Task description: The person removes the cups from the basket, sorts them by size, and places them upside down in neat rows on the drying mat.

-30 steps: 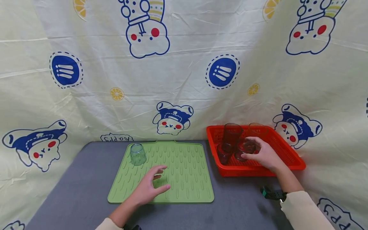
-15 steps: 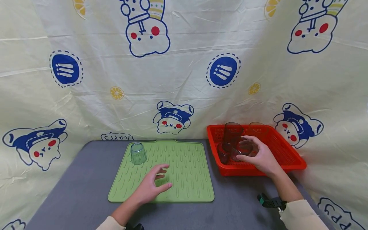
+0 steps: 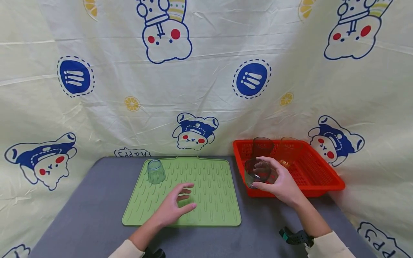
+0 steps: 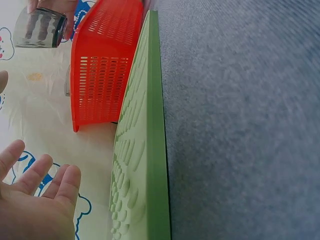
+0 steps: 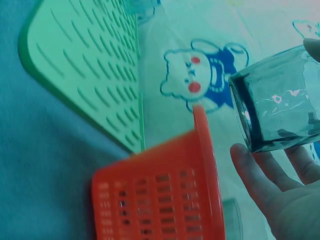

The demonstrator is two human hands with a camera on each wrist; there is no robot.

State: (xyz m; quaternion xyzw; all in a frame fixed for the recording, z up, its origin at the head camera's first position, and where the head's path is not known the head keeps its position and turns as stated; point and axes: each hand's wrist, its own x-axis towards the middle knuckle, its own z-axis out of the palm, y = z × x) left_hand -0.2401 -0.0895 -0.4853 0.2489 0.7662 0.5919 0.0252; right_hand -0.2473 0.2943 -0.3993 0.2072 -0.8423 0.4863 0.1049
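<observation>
A clear, dark-tinted drinking glass (image 3: 251,176) is in my right hand (image 3: 281,181), gripped between thumb and fingers. In the right wrist view the glass (image 5: 280,102) hangs above the rim of the red basket (image 5: 165,200). My left hand (image 3: 175,205) hovers over the green draining mat (image 3: 213,193), its fingers spread and holding nothing. On the mat's far left corner stands a bluish glass (image 3: 156,172). Inside the red basket (image 3: 322,179) are more glasses, among them a tall dark one (image 3: 262,146) and a clear one (image 3: 289,147); the held glass hides part of that area.
The mat and basket sit side by side on a grey table (image 3: 93,204). A pale printed curtain (image 3: 206,82) hangs right behind them. The basket's raised rim stands between its contents and the mat.
My right hand has lifted the glass out of the basket's middle and carried it left toward the basket's near left corner. My left hand has barely shifted right.
</observation>
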